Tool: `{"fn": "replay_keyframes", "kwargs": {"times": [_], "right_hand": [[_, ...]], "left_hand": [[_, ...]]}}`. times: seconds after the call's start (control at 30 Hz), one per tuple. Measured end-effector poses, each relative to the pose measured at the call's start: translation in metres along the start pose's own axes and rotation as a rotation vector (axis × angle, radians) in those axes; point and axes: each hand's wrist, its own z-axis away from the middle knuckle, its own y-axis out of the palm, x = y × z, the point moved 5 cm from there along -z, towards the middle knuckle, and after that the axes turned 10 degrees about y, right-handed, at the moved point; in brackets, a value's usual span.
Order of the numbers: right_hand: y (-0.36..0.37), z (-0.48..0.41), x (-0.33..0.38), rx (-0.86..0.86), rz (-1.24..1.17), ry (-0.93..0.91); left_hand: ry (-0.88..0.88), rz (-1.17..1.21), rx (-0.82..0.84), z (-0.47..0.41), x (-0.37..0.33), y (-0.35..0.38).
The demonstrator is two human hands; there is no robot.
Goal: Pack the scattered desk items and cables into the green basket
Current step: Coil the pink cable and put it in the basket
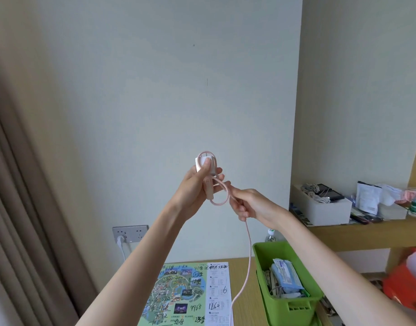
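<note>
My left hand [197, 188] is raised in front of the wall and grips a white charger plug [203, 164] with loops of a pink cable [220, 198] wound around it. Just to its right, my right hand [248, 204] pinches the same cable. From that hand the loose end hangs down to the desk. The green basket [294, 304] stands on the desk at the lower right. It holds a blue tissue pack [287, 276] and some cables.
A colourful map sheet [190, 295] with handwritten numbers lies on the wooden desk [243, 278]. A wall socket [129, 233] with a white plug sits low on the wall. A shelf at right carries a white box [324, 208], packets and a bottle. A curtain hangs at the left.
</note>
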Motion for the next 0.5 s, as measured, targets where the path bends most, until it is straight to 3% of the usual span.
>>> {"fn": "replay_keyframes", "kwargs": {"times": [0.33, 0.5], "right_hand": [[-0.022, 0.002, 0.004, -0.098, -0.027, 0.003], [-0.025, 0.007, 0.022, -0.117, 0.175, -0.087]], "left_hand": [[0.104, -0.369, -0.335, -0.009, -0.024, -0.047], [0.188, -0.492, -0.4, -0.013, -0.037, -0.068]]}}
